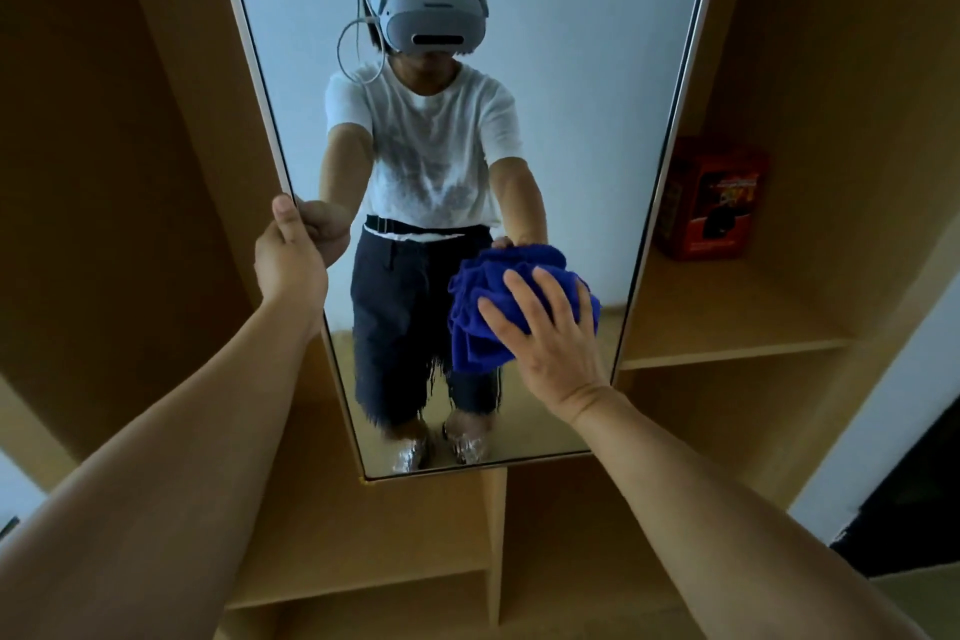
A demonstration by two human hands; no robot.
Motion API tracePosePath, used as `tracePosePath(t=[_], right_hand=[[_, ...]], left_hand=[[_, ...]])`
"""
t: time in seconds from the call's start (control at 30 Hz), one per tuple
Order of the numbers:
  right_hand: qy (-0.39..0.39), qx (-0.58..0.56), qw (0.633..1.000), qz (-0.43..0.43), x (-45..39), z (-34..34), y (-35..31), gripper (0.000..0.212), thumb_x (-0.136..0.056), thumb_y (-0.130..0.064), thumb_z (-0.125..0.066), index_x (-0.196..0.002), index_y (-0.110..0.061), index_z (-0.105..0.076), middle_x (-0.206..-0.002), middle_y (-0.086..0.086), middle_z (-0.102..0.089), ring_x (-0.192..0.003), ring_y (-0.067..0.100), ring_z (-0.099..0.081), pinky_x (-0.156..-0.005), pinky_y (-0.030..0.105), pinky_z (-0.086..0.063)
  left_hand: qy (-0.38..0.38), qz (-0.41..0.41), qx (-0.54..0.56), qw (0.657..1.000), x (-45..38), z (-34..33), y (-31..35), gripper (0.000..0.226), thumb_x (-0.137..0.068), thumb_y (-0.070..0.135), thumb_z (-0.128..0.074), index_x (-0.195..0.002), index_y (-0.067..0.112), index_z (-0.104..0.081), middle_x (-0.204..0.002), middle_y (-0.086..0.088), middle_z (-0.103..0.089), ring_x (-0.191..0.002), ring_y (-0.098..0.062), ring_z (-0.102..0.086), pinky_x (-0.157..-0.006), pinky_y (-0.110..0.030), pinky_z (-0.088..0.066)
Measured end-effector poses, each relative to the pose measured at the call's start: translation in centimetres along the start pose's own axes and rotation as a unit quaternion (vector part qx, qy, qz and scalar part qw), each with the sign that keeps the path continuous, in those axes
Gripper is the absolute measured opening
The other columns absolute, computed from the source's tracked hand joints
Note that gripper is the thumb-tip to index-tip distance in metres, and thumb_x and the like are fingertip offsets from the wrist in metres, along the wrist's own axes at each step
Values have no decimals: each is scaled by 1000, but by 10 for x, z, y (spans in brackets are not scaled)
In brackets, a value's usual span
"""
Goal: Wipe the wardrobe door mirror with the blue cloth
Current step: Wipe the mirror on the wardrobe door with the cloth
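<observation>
The blue cloth is bunched into a wad and is pressed flat against the mirror by the right hand, in the lower right part of the glass, close to the right edge. The fingers of that hand are spread and nearly straight over the cloth, so it is pushed rather than pinched. The left hand is curled round the left edge of the wardrobe door, with the thumb lying on the front of the frame, and the door appears to be steadied by it.

The long axis of the mirror runs up and down, away from the cloth toward the top of the view. Most of the unwiped-looking glass is judged to lie above and to the left of the right hand, so the next stroke is likely to be carried upward or across. The right hand is the nearer one to that area. A red box is seen on a shelf to the right.
</observation>
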State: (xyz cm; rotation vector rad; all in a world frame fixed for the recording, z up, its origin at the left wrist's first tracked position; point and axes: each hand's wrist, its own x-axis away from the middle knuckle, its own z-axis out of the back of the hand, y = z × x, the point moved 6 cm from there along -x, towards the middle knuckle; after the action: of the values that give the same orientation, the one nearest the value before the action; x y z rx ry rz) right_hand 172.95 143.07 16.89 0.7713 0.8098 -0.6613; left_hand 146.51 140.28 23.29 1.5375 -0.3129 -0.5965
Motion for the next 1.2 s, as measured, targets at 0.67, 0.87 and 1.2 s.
tracePosePath(t=[0.67,0.87,1.2], right_hand=[[29,-12,996,86,36,-31,-59,54,-82,-26,-58,-132,-28,-38,-141,4,-32,-127,31,-34,-100,62,-32],[16,-17,991,135,22,-23,-68,51,-82,-26,-59,-131,-28,-44,-140,4,-33,-126,31,-36,-97,59,-37],[155,-29,987,21,-78,17,-84,39,-85,-17,-60,-124,-25,-61,-135,7,-55,-126,32,-37,-96,60,-36]], left_hand=[[-59,28,40,997,8,8,-35,53,-90,66,-28,-76,28,-62,-72,11,-61,-71,-3,-56,-70,-20,-39],[-112,40,21,993,10,7,-60,62,-91,65,-22,-83,21,-65,-86,1,-62,-78,-13,-56,-76,-27,-42],[-125,34,48,990,11,9,-74,55,-98,51,-26,-112,12,-61,-95,-7,-64,-77,-15,-57,-63,-27,-43]])
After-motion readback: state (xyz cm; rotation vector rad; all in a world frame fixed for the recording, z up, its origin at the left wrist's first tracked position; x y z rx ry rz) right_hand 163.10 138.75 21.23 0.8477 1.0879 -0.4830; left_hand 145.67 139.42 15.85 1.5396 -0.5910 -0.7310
